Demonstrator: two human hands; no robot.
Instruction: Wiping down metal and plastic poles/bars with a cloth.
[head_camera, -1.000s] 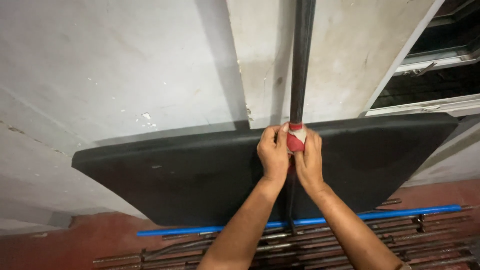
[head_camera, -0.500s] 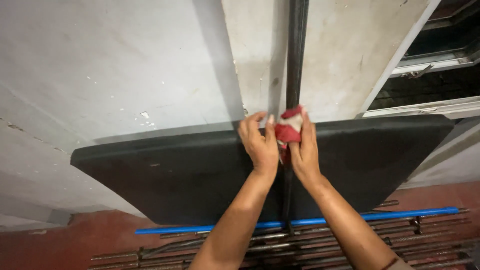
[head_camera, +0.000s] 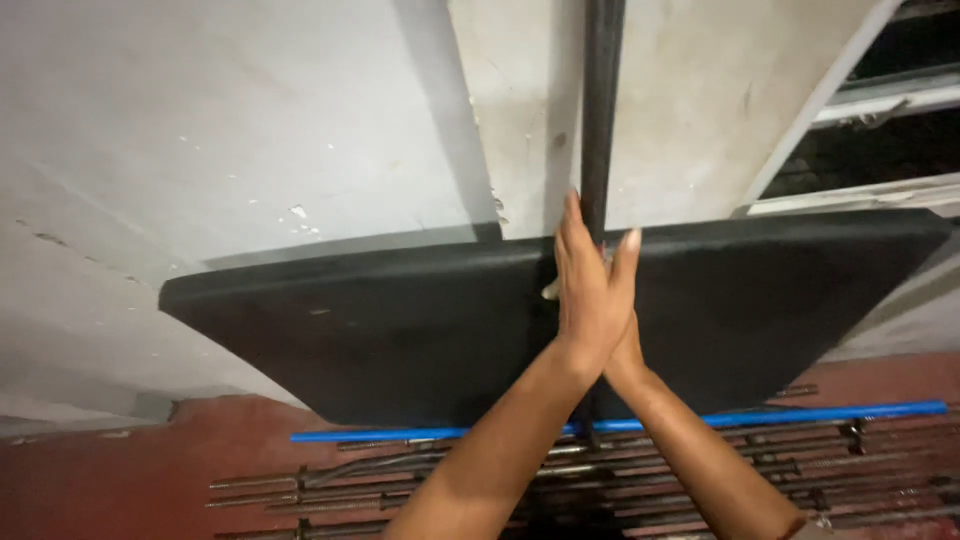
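A black upright pipe (head_camera: 603, 90) runs down the pale wall to a black slab (head_camera: 380, 320) that juts out below it. My left hand (head_camera: 585, 290) lies flat against the pipe's left side just above the slab, fingers straight and pointing up. My right hand (head_camera: 628, 250) presses on the pipe from the other side and is mostly hidden behind the left; only its fingertips show. The pipe is squeezed between both palms. A small pale scrap (head_camera: 548, 292) peeks out at the left hand's edge. No red cloth shows.
A blue pipe (head_camera: 800, 414) lies on the red floor (head_camera: 150, 470) under the slab, beside several threaded metal rods (head_camera: 420, 480). A white window frame (head_camera: 860, 100) is at the upper right.
The hands were curled round a red cloth on the pipe. They have slid slightly up and straightened flat against it, and the red cloth is out of sight.
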